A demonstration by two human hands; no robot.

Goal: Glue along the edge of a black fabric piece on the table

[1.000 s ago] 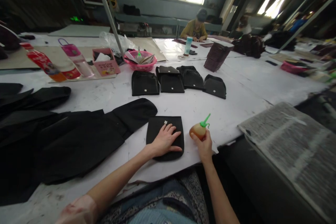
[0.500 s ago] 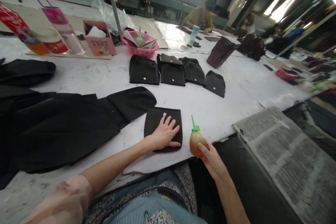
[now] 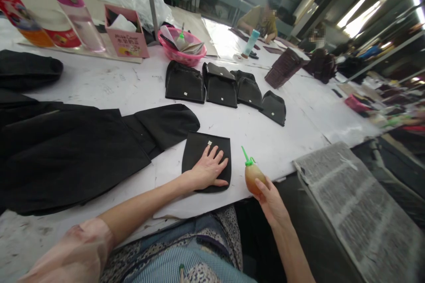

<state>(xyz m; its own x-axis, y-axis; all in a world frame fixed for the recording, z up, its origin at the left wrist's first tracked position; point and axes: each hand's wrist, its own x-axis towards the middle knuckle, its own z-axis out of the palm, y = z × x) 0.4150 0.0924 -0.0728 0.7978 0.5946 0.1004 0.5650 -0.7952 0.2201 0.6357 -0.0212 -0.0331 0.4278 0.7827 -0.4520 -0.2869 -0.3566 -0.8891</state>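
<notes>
My left hand (image 3: 209,170) lies flat with its fingers spread on a black leather-like piece (image 3: 195,154), in the lower middle of the head view. Just beyond the fingertips, a small pale square (image 3: 209,143) shows on that piece. To the right, my right hand (image 3: 270,199) is wrapped round a squeeze bottle (image 3: 254,179) of amber liquid. Its thin green nozzle points up and tilts left, apart from the black piece. Larger black pieces (image 3: 73,154) lie stacked to the left of my left hand.
Several black pieces with pale squares (image 3: 186,82) stand in a row farther back. Behind them is a pink basket (image 3: 182,56), beside a pink box (image 3: 128,40) and drink bottles (image 3: 78,13). A grey wrapped board (image 3: 358,203) lies at right. A person (image 3: 259,20) sits across the table.
The view has shifted slightly. The squeeze bottle has moved a little to the right, its nozzle tilting more to the left. My left hand stays on the black piece.
</notes>
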